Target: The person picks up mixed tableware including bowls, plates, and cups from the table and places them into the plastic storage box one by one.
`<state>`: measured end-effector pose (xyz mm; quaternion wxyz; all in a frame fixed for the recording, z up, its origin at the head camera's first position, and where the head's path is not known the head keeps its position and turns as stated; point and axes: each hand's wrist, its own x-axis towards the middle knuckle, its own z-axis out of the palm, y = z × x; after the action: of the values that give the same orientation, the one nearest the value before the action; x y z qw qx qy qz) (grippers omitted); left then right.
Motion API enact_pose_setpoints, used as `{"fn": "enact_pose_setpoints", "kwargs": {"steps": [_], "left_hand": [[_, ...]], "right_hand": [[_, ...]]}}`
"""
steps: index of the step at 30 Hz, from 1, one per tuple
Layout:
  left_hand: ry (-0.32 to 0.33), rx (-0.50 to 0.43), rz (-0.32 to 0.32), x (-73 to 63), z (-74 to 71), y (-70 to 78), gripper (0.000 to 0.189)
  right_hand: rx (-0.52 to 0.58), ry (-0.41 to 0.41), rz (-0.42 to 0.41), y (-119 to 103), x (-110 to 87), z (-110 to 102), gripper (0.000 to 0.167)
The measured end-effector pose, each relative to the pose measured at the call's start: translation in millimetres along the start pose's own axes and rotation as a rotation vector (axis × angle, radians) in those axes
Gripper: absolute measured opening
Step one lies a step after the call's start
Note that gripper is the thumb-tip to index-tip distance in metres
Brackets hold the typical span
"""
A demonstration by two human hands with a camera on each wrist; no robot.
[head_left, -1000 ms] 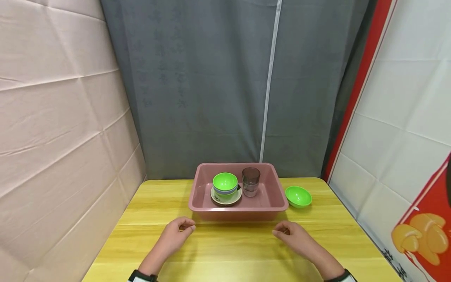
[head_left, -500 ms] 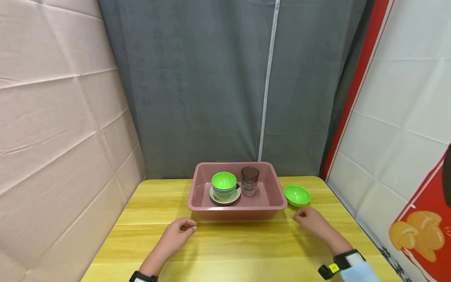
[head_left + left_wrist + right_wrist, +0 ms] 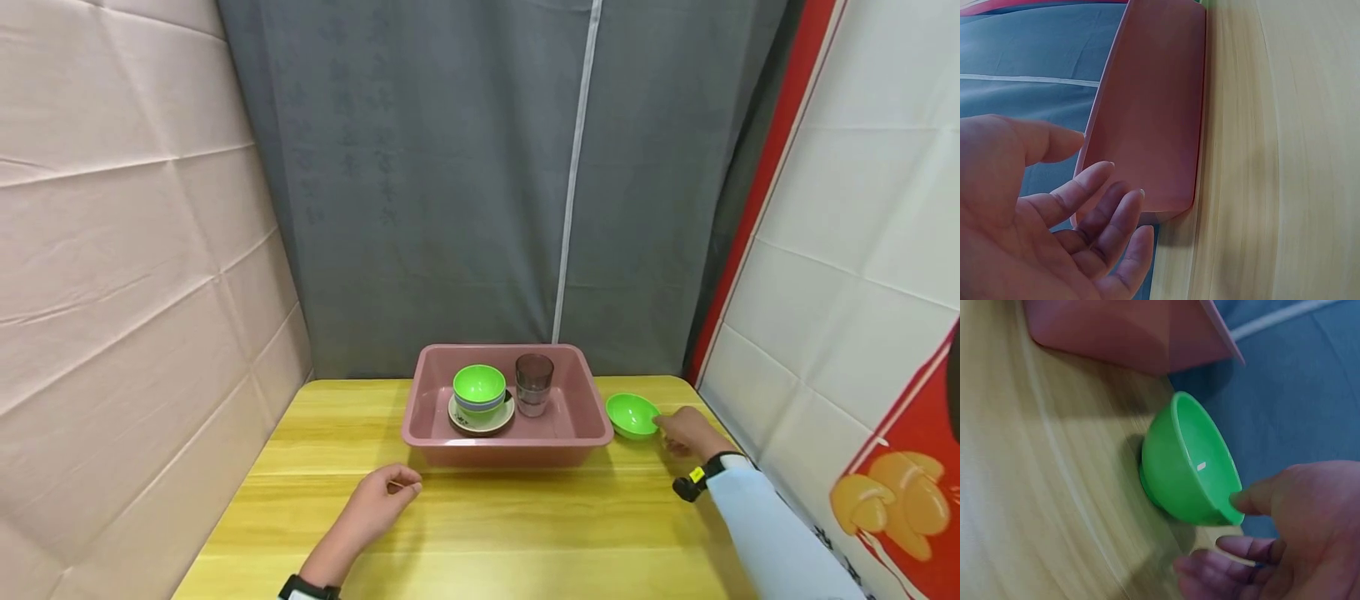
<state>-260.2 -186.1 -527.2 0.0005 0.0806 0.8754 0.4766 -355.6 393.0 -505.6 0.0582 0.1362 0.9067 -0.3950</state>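
A bright green bowl (image 3: 632, 416) stands on the table just right of a pink basin (image 3: 508, 455). My right hand (image 3: 692, 433) is at the bowl's right edge. In the right wrist view its thumb (image 3: 1254, 499) reaches over the bowl's rim, while the bent fingers (image 3: 1213, 572) lie outside, with a narrow gap to the wall. My left hand (image 3: 381, 502) holds nothing, loosely curled in front of the basin's left corner. Inside the basin, a stack of bowls with a green one (image 3: 479, 383) on top sits on a small patterned plate (image 3: 459, 421). Beside it stands a dark-tinted glass (image 3: 534, 379).
The wooden table (image 3: 525, 533) runs back to a grey curtain (image 3: 450, 183). A pale cloth wall (image 3: 142, 317) closes off the left, and a white panel (image 3: 840, 250) with red print flanks the right. Something dark pokes out behind the bowl stack.
My right hand has moved right and forward, from the table in front of the basin to the green bowl's right rim. The left hand and the dishes stay in place.
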Motion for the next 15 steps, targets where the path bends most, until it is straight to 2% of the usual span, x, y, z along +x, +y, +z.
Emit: {"fn": "enact_pose_setpoints", "kwargs": {"steps": [2, 6, 10, 15], "left_hand": [[0.005, 0.008, -0.003, 0.6, 0.5, -0.3, 0.010], [-0.001, 0.009, -0.004, 1.4, 0.7, 0.7, 0.011], [0.006, 0.005, -0.029, 1.7, 0.3, 1.4, 0.011], [0.019, 0.007, -0.064, 2.1, -1.0, 0.8, 0.014]], "right_hand": [[0.061, -0.013, 0.022, 2, 7.3, -1, 0.042], [0.152, 0.031, 0.027, 7, 18.6, -1, 0.036], [0.172, 0.075, -0.016, 10, 24.0, 0, 0.029], [0.181, 0.056, -0.030, 11, 26.5, 1, 0.030]]}}
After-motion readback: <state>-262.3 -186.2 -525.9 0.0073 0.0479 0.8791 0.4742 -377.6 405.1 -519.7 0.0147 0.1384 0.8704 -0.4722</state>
